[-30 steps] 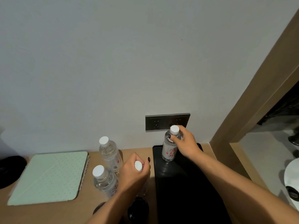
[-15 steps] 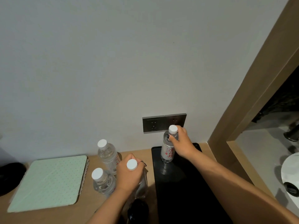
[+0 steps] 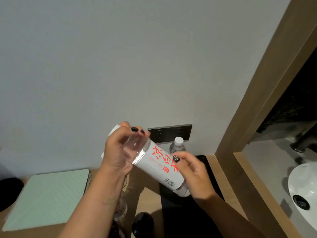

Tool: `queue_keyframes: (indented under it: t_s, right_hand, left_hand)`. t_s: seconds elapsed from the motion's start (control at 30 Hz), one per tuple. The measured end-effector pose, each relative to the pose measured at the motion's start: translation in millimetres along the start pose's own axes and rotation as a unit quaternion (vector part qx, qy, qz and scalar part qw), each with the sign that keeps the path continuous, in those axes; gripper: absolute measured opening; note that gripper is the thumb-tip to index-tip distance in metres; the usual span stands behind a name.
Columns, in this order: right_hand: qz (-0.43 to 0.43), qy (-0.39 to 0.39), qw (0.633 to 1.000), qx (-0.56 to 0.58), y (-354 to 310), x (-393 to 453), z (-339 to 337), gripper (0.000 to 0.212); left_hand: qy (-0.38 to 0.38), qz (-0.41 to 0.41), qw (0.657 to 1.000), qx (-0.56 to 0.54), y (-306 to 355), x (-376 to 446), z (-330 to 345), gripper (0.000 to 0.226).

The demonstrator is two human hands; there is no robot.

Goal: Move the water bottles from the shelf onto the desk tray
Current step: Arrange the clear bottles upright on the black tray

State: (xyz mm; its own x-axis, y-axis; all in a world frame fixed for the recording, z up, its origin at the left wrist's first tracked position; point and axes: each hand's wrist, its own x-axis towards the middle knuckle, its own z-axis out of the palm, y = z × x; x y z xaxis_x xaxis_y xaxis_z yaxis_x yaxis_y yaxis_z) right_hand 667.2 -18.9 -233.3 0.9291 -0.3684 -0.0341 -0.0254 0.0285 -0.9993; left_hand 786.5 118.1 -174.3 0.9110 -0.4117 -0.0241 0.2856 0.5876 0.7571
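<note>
My left hand [image 3: 118, 152] grips a clear water bottle [image 3: 159, 164] with a white label and red print near its neck, holding it tilted in the air above the desk. My right hand [image 3: 193, 174] holds the bottle's lower end, thumb on the label. A second bottle [image 3: 177, 146] with a white cap stands upright at the back of the black tray [image 3: 181, 213], by the wall. Another bottle [image 3: 121, 207] on the desk is mostly hidden under my left forearm.
A pale green dotted tablet case [image 3: 46, 194] lies on the wooden desk at the left, with a black object [image 3: 8, 191] beyond it. A dark round object [image 3: 142, 224] sits near the desk's front. A wall socket [image 3: 169, 133], wooden frame [image 3: 257, 103] and white sink [image 3: 303, 184] lie to the right.
My left hand lifted its bottle off the desk and tilted it. My right hand let go of the bottle standing on the tray and took the raised bottle's lower end.
</note>
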Motion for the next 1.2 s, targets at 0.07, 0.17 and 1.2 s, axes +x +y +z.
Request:
queue_keyframes:
  t_s: [0.07, 0.17, 1.2]
  right_hand:
    - [0.11, -0.107, 0.987, 0.048, 0.2, -6.1, -7.0, 0.041]
    - [0.139, -0.191, 0.97, 0.065, 3.5, -15.0, -15.7, 0.068]
    - [0.131, 0.143, 0.959, -0.205, 141.9, 100.5, -110.6, 0.063]
  left_hand:
    - [-0.095, -0.011, 0.995, 0.023, 3.8, -1.8, 5.7, 0.021]
    - [-0.173, -0.029, 0.984, 0.036, 2.8, -2.6, 13.6, 0.03]
    - [-0.155, -0.022, 0.701, 0.696, -158.3, 81.2, -3.4, 0.052]
